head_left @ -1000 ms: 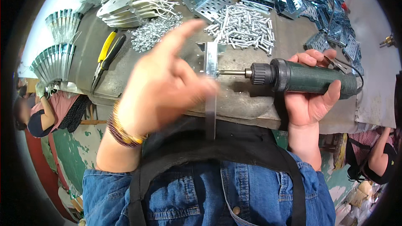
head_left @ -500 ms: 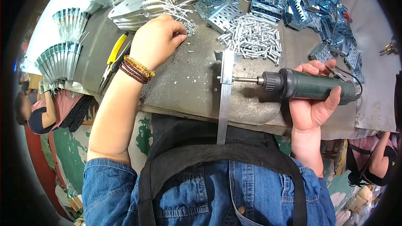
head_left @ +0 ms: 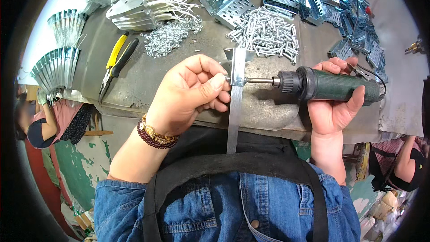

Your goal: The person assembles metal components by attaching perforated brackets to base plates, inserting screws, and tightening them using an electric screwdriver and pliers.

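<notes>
In my right hand point(head_left: 329, 114) lies a dark green electric screwdriver point(head_left: 333, 85), fingers wrapped round its body. Its bit point(head_left: 260, 80) points left and meets a small bracket point(head_left: 238, 81) on an upright flat metal strip point(head_left: 234, 121). The strip's lower end reaches the black apron strap at my chest. On the strip's other side, my left hand point(head_left: 192, 85) pinches a small nut point(head_left: 227, 79) at the screw end; the fingertips partly hide it. Beyond that hand lies a heap of small nuts point(head_left: 165, 38). Silvery screws point(head_left: 268, 33) are piled past the strip.
Pliers with yellow and black handles point(head_left: 117, 58) lie left on the worktable point(head_left: 179, 58). Perforated metal brackets point(head_left: 322, 0) heap at the far right. White-wired metal parts point(head_left: 143, 6) are stacked far left, beside fanned strips point(head_left: 56, 67). Other people sit at both sides.
My left hand has come back from the nut heap to the strip, now pinching a nut at the screw end. The screwdriver stays against the strip; the view has shifted slightly.
</notes>
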Demonstrator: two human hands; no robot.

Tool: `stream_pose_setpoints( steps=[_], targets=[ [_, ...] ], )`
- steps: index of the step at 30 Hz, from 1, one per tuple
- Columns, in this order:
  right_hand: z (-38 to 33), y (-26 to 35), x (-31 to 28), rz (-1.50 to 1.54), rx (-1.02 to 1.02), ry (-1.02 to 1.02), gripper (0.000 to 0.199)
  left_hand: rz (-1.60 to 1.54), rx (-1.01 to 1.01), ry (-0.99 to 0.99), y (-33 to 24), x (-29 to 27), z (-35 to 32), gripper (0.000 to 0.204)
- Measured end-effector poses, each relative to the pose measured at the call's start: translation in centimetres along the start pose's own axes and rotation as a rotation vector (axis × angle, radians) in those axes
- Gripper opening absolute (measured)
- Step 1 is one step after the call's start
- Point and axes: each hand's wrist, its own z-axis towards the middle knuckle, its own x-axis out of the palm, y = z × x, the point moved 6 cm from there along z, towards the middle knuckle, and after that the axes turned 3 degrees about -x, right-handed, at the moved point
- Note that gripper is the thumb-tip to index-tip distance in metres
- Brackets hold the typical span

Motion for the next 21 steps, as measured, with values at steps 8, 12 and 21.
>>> stream_pose_setpoints(
  steps=[8, 12, 21],
  targets=[
    [0.0, -0.1, 0.1, 0.021, 0.004, -0.022, 0.047, -0.116, -0.027, 0.055, 0.9, 0.1, 0.3, 0.012],
    [0.1, 0.0, 0.0, 0.022, 0.000, 0.009, 0.047, -0.031, 0.012, 0.049, 0.4, 0.3, 0.2, 0.012],
    [-0.3, -0.8, 2.0, 0.174, 0.046, 0.016, 0.038, 0.153, 0.178, -0.061, -1.0, 0.9, -2.2, 0.012]
  ],
)
